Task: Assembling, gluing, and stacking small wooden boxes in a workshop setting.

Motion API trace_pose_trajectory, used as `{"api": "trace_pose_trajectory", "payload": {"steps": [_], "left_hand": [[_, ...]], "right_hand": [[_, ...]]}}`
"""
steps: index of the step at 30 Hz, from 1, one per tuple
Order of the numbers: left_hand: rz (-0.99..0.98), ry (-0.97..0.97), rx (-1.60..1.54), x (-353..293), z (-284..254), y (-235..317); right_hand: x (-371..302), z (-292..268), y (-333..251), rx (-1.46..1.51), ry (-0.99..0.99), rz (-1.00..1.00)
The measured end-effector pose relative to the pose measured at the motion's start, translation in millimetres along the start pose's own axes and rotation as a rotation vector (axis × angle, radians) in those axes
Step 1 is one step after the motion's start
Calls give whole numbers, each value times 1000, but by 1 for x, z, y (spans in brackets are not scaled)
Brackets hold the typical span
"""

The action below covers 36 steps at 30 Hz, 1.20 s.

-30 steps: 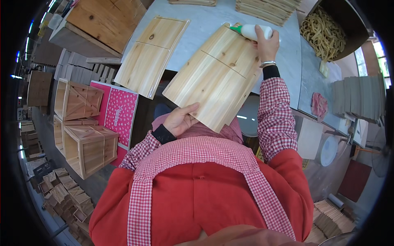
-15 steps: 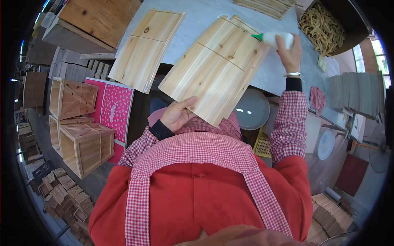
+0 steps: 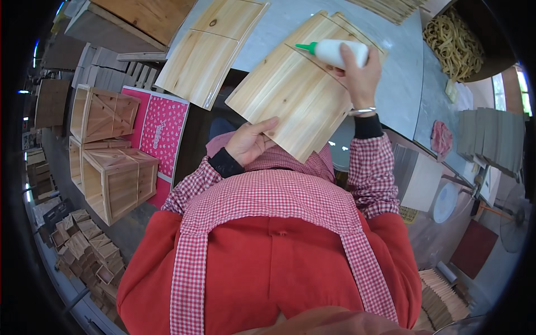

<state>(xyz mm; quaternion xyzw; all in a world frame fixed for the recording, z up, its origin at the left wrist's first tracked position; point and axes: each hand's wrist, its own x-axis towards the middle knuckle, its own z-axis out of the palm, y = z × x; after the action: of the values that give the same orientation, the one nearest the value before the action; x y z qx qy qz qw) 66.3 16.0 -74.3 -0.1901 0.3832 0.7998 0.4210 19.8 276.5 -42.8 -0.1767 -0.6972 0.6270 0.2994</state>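
Observation:
My left hand (image 3: 249,141) grips the near corner of a pale wooden panel (image 3: 285,100), thumb on top, fingers underneath. The panel has dark grooves cut across it, and its far end rests over the worktable. In my right hand (image 3: 360,72) is a white squeeze bottle (image 3: 335,53) with a green nozzle, lying nearly level above the panel. The nozzle tip points left, close to the left end of a groove. A second grooved wooden panel (image 3: 215,50) lies on the table to the left.
Wooden crates (image 3: 120,173) stand at the left beside a pink patterned board (image 3: 162,131). On the grey worktable (image 3: 403,84) are thin wooden strips (image 3: 391,8) at the back. A dark container of curly tan bands (image 3: 455,44) sits far right, with a pink cloth (image 3: 441,139) nearer.
My right hand has moved left with the bottle, taking the nozzle from the panel's far right part to the groove's left end. My left hand keeps its hold on the panel.

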Motion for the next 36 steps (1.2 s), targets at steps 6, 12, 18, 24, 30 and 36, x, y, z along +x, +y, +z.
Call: {"api": "trace_pose_trajectory", "payload": {"steps": [6, 12, 18, 24, 30, 36], "left_hand": [[-11, 2, 5, -1, -1, -1], [-15, -11, -19, -3, 2, -3], [18, -24, -63, 0, 2, -7], [79, -45, -142, 0, 8, -1], [114, -87, -183, -3, 7, 3], [108, -99, -167, -2, 0, 4]], "right_hand": [[0, 16, 14, -307, 3, -300], [-14, -38, -11, -520, -55, -356], [-42, -108, -12, -460, 25, -211], [-52, -127, -24, -91, 132, 111], [-22, -127, -4, 323, 418, 42], [19, -125, 18, 324, 481, 66]]}}
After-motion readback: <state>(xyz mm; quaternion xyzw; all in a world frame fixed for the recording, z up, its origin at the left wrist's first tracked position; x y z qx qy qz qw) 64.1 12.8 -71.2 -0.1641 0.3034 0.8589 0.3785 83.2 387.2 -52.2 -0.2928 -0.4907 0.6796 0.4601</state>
